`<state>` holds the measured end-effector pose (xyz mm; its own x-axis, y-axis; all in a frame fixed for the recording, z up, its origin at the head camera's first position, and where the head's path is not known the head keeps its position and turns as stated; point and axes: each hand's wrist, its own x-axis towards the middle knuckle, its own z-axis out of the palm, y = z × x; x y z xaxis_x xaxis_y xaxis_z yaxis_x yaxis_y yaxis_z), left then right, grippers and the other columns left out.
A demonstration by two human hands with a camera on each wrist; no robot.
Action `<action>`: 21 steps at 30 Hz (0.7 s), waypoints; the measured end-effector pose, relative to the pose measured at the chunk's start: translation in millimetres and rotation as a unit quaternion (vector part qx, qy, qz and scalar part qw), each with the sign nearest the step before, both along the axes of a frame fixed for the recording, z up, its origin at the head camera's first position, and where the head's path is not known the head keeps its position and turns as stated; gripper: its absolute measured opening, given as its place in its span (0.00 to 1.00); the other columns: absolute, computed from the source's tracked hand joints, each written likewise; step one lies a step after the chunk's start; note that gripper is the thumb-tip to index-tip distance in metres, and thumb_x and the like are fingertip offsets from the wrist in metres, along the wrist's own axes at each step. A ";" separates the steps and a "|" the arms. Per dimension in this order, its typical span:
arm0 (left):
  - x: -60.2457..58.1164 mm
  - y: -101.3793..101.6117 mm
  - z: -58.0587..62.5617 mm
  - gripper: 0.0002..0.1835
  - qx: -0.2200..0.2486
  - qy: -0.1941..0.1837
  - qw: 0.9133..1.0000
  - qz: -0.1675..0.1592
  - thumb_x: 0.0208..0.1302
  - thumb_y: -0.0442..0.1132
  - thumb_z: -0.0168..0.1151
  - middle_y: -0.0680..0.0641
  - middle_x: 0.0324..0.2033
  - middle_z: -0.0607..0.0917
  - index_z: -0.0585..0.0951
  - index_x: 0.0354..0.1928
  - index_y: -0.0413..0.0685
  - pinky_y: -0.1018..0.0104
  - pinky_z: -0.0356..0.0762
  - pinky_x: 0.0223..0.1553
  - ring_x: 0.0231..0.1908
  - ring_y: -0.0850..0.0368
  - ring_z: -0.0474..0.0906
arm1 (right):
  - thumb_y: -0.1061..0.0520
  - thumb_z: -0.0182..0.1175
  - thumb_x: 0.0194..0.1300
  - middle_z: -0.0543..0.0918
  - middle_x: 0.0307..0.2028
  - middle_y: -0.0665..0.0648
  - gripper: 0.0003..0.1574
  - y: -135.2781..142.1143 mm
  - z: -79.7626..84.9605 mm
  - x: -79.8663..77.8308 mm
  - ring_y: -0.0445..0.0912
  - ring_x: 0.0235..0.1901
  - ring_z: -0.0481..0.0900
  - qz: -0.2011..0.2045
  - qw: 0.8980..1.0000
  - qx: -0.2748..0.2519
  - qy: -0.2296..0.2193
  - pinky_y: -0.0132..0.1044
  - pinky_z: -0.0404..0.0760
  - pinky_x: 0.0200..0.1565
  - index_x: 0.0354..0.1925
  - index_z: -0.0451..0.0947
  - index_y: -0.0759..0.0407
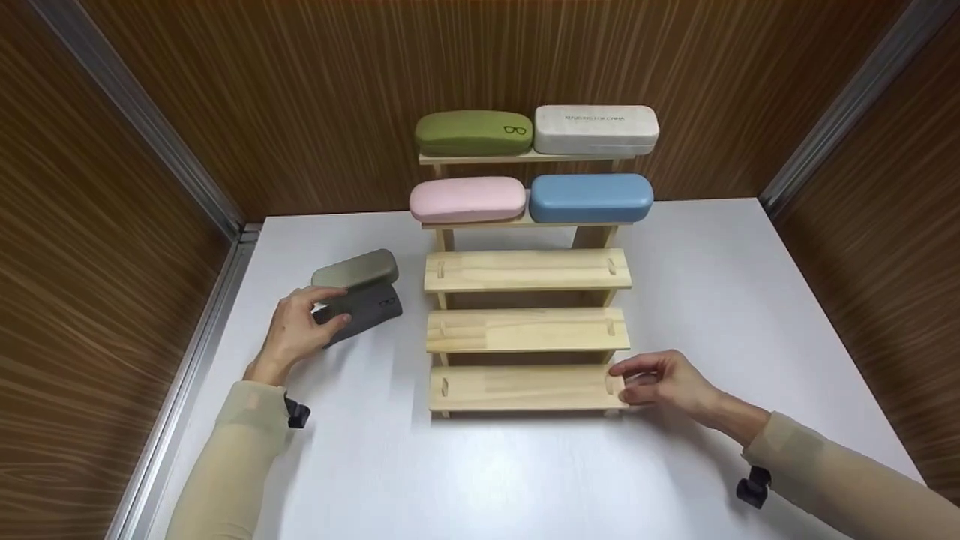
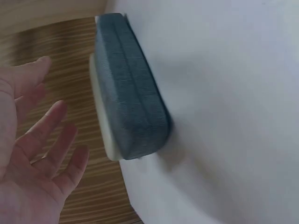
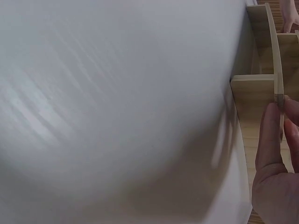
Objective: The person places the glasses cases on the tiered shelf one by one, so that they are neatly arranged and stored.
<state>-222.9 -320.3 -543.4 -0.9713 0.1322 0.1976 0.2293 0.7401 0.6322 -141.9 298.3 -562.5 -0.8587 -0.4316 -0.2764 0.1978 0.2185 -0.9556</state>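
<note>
At the left of the table, a grey-green glasses case (image 1: pixel 364 270) lies stacked with a dark grey glasses case (image 1: pixel 369 306) that bears a small glasses print. My left hand (image 1: pixel 291 330) is right beside the pair, thumb and fingers spread. In the left wrist view the hand (image 2: pixel 35 186) is apart from the dark case (image 2: pixel 133 93), with nothing between its fingers. Across the table, my right hand (image 1: pixel 679 386) pinches the right end of the lowest board of a stepped wooden display rack (image 1: pixel 525 388). The right wrist view shows the thumb and fingers on either side of the board's end.
On the rack's top step are a green glasses case (image 1: pixel 472 133) and a white one (image 1: pixel 596 131). Pink (image 1: pixel 466 199) and blue (image 1: pixel 591 198) cases sit one step lower. Wood-grain panels (image 1: pixel 112 262) surround the white table (image 1: pixel 517 480).
</note>
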 end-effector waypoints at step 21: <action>-2.7 -3.2 -32.2 0.28 -0.026 -0.079 0.996 0.022 0.68 0.38 0.78 0.34 0.76 0.80 0.86 0.70 0.42 0.32 0.67 0.81 0.76 0.31 0.73 | 0.71 0.72 0.67 0.95 0.41 0.45 0.28 1.3 -0.6 -1.8 0.35 0.41 0.94 0.009 1.000 -0.010 -0.008 0.33 0.95 0.48 0.64 0.81 0.79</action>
